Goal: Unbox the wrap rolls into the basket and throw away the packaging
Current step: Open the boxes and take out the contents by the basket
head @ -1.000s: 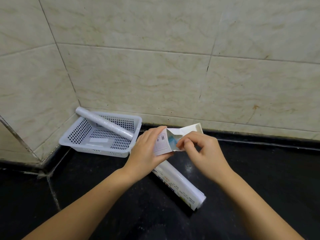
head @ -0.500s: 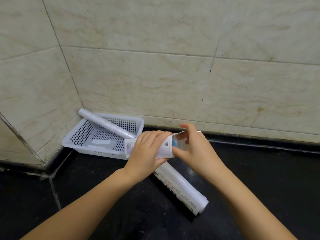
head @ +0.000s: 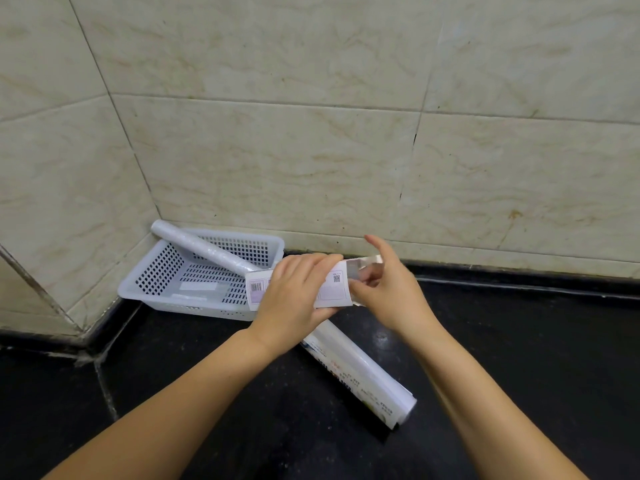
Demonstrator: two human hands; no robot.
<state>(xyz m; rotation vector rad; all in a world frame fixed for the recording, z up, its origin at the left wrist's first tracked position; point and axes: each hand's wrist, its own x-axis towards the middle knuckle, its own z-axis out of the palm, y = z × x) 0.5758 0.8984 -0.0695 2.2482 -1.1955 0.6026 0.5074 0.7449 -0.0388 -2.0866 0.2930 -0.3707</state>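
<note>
My left hand [head: 294, 292] grips a long white carton [head: 332, 287] around its middle and holds it level above the counter. My right hand [head: 384, 289] is at the carton's open right end, thumb and fingers on the flap, index finger raised. A bare wrap roll [head: 204, 249] leans across the white perforated basket [head: 145, 271] in the corner, one end over the rim. A second roll in printed plastic wrapping [head: 360, 372] lies on the black counter under my hands.
Beige tiled walls meet in a corner behind the basket. The black countertop [head: 519, 358] spreads to the right and front. A small flat white piece [head: 199, 286] lies on the basket floor.
The carton has been turned from pointing away to lying level, left to right. My right hand shifted from pinching the flap to working at the open right end.
</note>
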